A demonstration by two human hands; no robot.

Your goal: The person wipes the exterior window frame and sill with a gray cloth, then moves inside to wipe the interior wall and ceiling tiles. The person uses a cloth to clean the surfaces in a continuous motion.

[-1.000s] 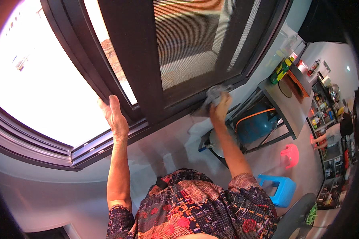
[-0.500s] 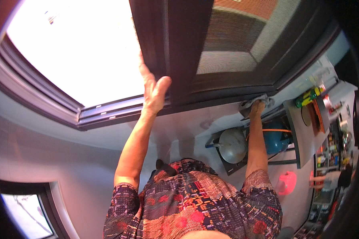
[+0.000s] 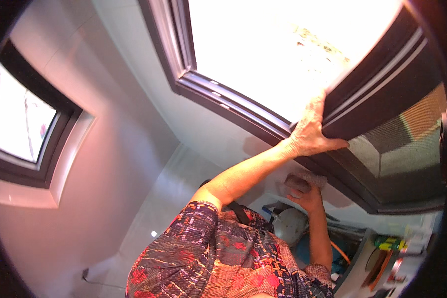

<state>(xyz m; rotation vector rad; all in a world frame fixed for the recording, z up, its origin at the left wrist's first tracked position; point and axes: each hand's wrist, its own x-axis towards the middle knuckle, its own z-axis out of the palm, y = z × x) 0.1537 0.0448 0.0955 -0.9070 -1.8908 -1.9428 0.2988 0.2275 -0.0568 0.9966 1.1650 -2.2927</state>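
My left hand [image 3: 310, 131] rests against the edge of a dark-framed sliding window sash [image 3: 342, 124]. Its fingers stretch along that edge, and the thumb points sideways across the lower part of the frame. Below the window, my right hand [image 3: 309, 197] is closed on a crumpled grey cloth [image 3: 313, 178], which is bunched above the fingers close to the underside of the frame. The bottom track [image 3: 233, 102] runs left from my left hand, with a bright opening above it. Some of the right fingers are blurred.
A smaller dark-framed window [image 3: 49, 144] is set in the left wall. Under my right arm sit a pale round container [image 3: 289, 224] and a blue rounded object [image 3: 303, 251]. At the lower right, a grey shelf [image 3: 360, 258] carries a green-and-yellow item [image 3: 390, 243].
My view has swung left, so the window appears farther right. My left hand stays at the sash edge. The cloth, still in my right hand, is now lifted with the palm turned upward.
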